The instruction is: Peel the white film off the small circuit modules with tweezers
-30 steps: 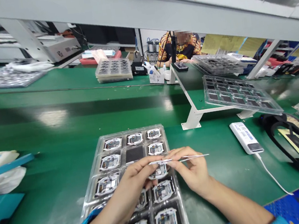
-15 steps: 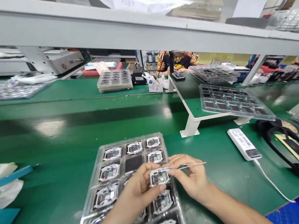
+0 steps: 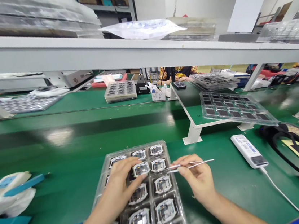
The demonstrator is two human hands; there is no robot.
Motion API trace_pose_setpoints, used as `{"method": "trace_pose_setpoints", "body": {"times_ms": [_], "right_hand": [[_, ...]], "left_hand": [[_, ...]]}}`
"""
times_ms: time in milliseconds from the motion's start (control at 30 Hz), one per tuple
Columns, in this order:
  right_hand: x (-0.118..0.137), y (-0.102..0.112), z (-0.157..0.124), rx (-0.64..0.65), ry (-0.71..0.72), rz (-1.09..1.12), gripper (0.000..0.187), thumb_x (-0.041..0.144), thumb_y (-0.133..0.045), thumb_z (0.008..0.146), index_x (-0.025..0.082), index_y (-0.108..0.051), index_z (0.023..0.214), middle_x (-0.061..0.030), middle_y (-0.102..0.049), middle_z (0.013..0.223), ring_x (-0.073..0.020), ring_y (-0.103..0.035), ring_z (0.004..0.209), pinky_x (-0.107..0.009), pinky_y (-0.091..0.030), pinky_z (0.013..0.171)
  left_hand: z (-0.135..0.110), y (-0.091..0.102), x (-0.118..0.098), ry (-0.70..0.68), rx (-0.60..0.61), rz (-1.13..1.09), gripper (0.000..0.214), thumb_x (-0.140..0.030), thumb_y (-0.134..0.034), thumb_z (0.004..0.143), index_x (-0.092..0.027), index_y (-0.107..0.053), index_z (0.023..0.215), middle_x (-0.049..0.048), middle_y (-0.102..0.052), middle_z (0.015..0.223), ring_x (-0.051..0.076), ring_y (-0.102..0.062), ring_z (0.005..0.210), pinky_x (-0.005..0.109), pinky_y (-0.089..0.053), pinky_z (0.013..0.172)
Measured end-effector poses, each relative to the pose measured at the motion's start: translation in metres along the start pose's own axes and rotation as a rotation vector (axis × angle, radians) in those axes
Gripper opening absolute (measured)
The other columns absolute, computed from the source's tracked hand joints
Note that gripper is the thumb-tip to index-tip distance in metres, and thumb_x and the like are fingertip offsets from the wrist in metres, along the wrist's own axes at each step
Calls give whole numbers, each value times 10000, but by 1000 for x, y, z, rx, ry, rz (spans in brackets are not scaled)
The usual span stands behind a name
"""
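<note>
My left hand (image 3: 121, 177) has thumb and forefinger around a white-framed watch module (image 3: 141, 169), at a pocket in the middle column of a clear plastic tray (image 3: 150, 190). Small circuit parts show on the module's upturned face. Similar modules, such as one watch module (image 3: 163, 184) in the right column, lie in the other pockets. Part of the tray's left side is hidden under my left hand and forearm. My right hand (image 3: 197, 173) pinches slim tweezers (image 3: 192, 165) beside the tray's right edge. Their tips point left over the right column, apart from the held module.
A white charger-like device (image 3: 249, 150) with a cable lies at right, near a black headband-like item (image 3: 290, 152). Behind, a low green stand (image 3: 193, 135) carries a tray of dark screens (image 3: 233, 107). A shelf beam (image 3: 142, 53) crosses above. A person (image 3: 179, 74) sits opposite.
My left hand has moved left and lowered the watch module to the previously vacant middle pocket. My right hand, with the tweezers, has drawn away from the module. The camera view has tilted up.
</note>
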State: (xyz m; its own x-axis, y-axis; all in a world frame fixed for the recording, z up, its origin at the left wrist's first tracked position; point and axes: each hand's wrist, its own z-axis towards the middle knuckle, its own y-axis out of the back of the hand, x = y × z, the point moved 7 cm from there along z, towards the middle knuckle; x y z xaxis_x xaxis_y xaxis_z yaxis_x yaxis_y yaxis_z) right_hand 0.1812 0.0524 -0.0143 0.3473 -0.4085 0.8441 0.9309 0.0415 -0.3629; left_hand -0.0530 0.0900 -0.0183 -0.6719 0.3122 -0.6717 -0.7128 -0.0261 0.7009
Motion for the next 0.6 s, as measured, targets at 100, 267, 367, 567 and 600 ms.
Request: {"method": "trace_pose_setpoints", "body": {"times_ms": [100, 267, 367, 567, 600], "right_hand": [[1, -2, 0, 6, -4, -5, 64, 210, -759, 864, 250, -718, 893, -8, -787, 901, -167, -766, 881, -290, -599, 832], [1, -4, -1, 10, -1, -23, 64, 207, -754, 864, 253, -715, 885, -7, -787, 895, -168, -764, 875, -289, -594, 826], [-1, -4, -1, 12, 1, -43, 81, 195, -750, 863, 260, -714, 894, -2, -787, 901, -164, -761, 875, -280, -589, 819], [-2, -1, 0, 1, 24, -139, 84, 193, -763, 844, 247, -716, 887, -16, -793, 890, -172, -754, 865, -292, -577, 819], [-2, 0, 0, -1, 28, -149, 80, 199, -768, 840, 243, -717, 884, -21, -793, 888, -177, -754, 862, -299, -578, 816]], "left_hand": [[3, 3, 17, -102, -32, 270, 344, -461, -620, 852, -234, -742, 1079, 128, -709, 1223, 385, -585, 1182, 551, -465, 993], [4, 2, 20, -57, 48, 469, 398, -411, -572, 872, -210, -754, 1162, 176, -649, 1368, 458, -515, 1275, 607, -454, 957], [17, 6, 12, -9, 93, 475, 406, -438, -516, 905, -202, -770, 1117, 167, -684, 1321, 429, -541, 1252, 575, -452, 965], [53, 8, 10, 87, 16, 561, 332, -322, -520, 865, -125, -783, 918, 264, -678, 1256, 475, -492, 1261, 617, -396, 969], [57, 7, 11, 92, 21, 543, 302, -320, -546, 843, -132, -778, 888, 263, -679, 1246, 478, -494, 1255, 613, -403, 959]]}}
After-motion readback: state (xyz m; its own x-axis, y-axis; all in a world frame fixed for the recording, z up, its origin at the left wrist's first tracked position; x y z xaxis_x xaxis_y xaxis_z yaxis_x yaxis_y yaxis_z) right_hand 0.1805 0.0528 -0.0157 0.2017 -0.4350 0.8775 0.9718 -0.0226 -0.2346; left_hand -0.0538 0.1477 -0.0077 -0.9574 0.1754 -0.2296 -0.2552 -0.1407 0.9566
